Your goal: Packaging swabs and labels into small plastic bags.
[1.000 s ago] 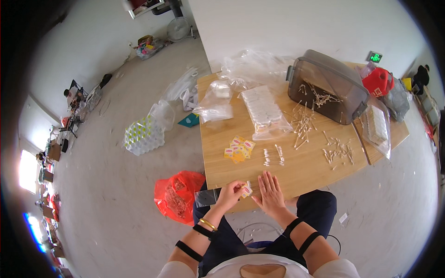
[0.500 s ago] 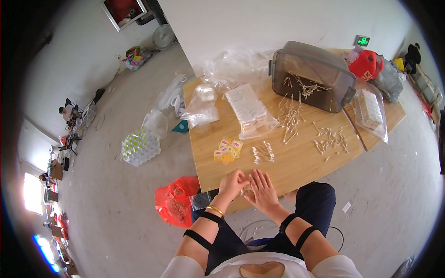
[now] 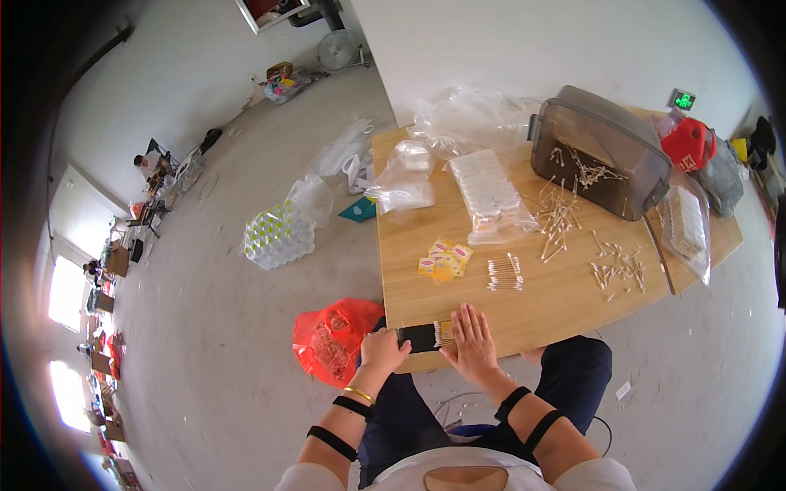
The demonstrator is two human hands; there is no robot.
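At the near left edge of the table, my left hand (image 3: 383, 350) is closed, fingers curled around the left end of a flat black sheet or pouch (image 3: 419, 338). My right hand (image 3: 472, 345) lies flat, fingers stretched out, over the right end of a small row of cotton swabs (image 3: 443, 333). That row meets the black piece; whether it lies on it or inside it I cannot tell. Farther in, another neat row of cotton swabs (image 3: 505, 272) rests on the wood. Yellow and white printed cards (image 3: 444, 259) are piled to its left.
A grey plastic bin (image 3: 602, 131) lies tipped on its side, swabs spilling onto the table (image 3: 524, 315). Loose swabs (image 3: 618, 268) are scattered at right. A clear bag of white packs (image 3: 490, 192) sits mid-table. A red bag (image 3: 332, 344) is beside my left knee.
My left hand has moved left, away from my right hand, to the black piece at the table edge. The black piece now reaches the swabs beside my right hand. The whole view has shifted.
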